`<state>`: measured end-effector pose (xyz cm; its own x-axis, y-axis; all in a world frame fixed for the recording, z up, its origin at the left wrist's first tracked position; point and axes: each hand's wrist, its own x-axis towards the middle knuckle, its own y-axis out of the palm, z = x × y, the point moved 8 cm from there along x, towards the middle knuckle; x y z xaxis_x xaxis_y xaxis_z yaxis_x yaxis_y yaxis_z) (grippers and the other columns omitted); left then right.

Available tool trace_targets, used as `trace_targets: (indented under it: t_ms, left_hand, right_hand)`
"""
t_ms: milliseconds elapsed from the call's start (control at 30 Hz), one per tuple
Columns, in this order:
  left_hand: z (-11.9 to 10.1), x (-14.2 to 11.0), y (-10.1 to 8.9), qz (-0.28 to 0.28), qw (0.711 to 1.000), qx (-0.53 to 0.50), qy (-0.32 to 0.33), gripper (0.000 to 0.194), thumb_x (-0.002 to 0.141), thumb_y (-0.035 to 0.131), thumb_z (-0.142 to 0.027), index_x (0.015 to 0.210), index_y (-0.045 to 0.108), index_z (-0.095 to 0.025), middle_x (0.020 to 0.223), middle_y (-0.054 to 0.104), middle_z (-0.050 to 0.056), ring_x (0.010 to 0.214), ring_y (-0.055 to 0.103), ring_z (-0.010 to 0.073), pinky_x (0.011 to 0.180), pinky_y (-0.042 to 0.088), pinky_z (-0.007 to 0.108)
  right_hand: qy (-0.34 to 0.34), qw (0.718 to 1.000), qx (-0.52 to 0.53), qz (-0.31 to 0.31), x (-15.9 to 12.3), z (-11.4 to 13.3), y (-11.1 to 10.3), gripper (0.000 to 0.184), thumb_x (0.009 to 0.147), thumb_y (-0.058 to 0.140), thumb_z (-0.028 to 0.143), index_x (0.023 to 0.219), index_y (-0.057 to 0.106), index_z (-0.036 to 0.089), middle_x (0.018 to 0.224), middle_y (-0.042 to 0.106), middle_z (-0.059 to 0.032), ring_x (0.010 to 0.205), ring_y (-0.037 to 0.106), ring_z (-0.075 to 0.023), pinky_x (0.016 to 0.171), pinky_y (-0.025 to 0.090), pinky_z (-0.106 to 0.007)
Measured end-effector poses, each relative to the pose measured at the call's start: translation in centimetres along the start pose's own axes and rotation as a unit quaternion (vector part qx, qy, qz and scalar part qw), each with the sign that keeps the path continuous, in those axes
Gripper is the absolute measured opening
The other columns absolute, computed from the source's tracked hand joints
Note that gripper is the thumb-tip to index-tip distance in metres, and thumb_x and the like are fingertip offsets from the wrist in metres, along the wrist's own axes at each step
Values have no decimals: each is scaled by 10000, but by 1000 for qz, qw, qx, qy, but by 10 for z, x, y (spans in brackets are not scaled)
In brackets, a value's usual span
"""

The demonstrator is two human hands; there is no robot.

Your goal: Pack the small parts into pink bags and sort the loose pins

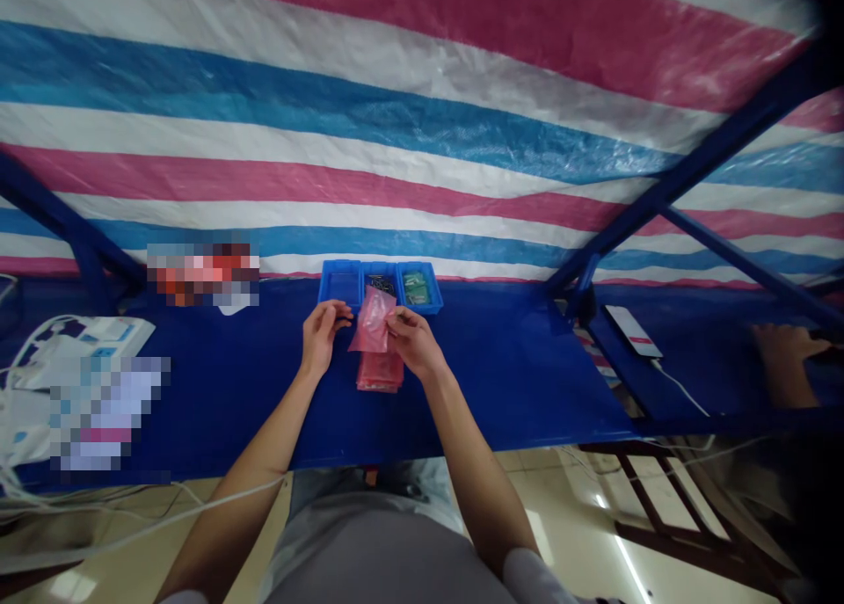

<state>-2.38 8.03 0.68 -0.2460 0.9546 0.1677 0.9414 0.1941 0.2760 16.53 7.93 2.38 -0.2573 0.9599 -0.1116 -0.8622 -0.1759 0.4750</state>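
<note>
**Striped tarpaulin (330, 103) behind a blue surface (520, 393): pink plastic bag (373, 321) raised between the hands**

Three blue plastic trays (341, 283) are lined up along the far edge of the surface, at the upper middle of the frame. Small dark parts are held in the middle tray and green items in the right one. The pink plastic bag is pinched by the right hand (412, 340). The left hand (323, 333) is loosely curled at the bag's edge; whether it grips cannot be told. A stack of red-pink bags (381, 373) is laid directly below. No contents are seen in the raised bag, and the tray items are unpacked. No brand or writing can be read. A phone (633, 331) is placed at the right, and a co-worker's hand (784, 358) is seen at the far right.
</note>
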Motion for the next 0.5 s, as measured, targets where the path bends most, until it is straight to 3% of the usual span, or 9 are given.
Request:
trace_targets:
  t_ms: [133, 300, 500]
  left_hand:
    - [1, 0, 4, 22, 999, 32, 9, 489, 866, 617, -594, 1146, 664, -196, 1055, 713, 99, 895, 684, 191, 710, 529, 278]
    - [22, -7, 20, 113, 991, 29, -62, 447, 826, 675, -579, 918, 709, -143, 712, 650, 38, 599, 580, 138, 556, 433, 251]
    - [26, -8, 21, 106, 993, 21, -48, 351, 705, 822, -421, 876, 719, -132, 636, 618, -14, 517, 489, 100, 534, 406, 224]
  right_hand:
    - [-30, 999, 28, 22, 9, 9, 1, 270, 690, 778, 325, 862, 590, 238, 747, 555, 25, 686, 572, -134, 755, 528, -275]
    - [-43, 998, -18, 42, 17, 10, 0, 288, 716, 784, 364, 883, 588, 234, 803, 580, 16, 730, 575, -136, 742, 519, -255]
    - [-89, 985, -123, 87, 15, 10, 7, 345, 765, 775, 428, 1002, 674, 199, 915, 672, -19, 831, 605, -163, 784, 488, -266]
